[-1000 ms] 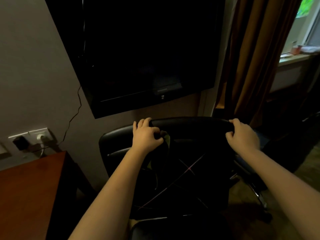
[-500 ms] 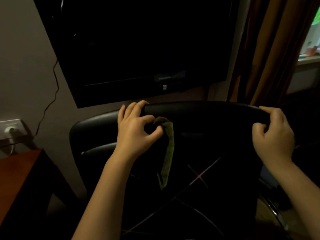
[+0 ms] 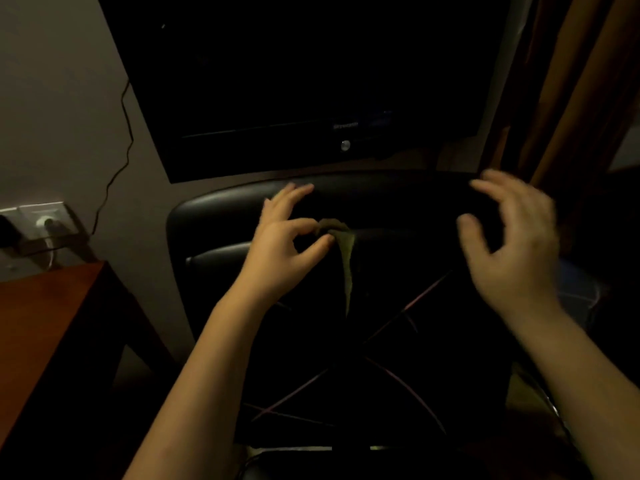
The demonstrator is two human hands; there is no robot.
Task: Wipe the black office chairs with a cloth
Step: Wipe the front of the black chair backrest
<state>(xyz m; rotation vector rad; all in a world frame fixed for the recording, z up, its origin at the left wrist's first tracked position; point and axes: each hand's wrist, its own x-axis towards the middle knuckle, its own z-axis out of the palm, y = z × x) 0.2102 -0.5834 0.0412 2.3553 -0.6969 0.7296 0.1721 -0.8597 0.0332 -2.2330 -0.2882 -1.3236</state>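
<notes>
Dim light fills the room: a dark television (image 3: 311, 81) hangs on the pale wall, a thin cable (image 3: 127, 133) trails down beside it, and a wall socket (image 3: 48, 221) sits above the corner of a reddish wooden desk (image 3: 45, 306) at the left. Brown curtains (image 3: 571, 98) hang at the right.

Right in front of the person stands a black office chair (image 3: 398, 202), its backrest turned toward them, with thin pinkish lines crossing the dark back. The left grip (image 3: 280, 251) pinches an olive-green cloth (image 3: 346, 258) between thumb and forefinger just below the backrest's top edge; the cloth dangles in a narrow strip down the back. The other fingers reach up to that edge. The right grip (image 3: 512, 247), blurred, has its fingers spread and loosely bent near the backrest's upper right corner, holding nothing. I cannot tell whether it touches the chair.
</notes>
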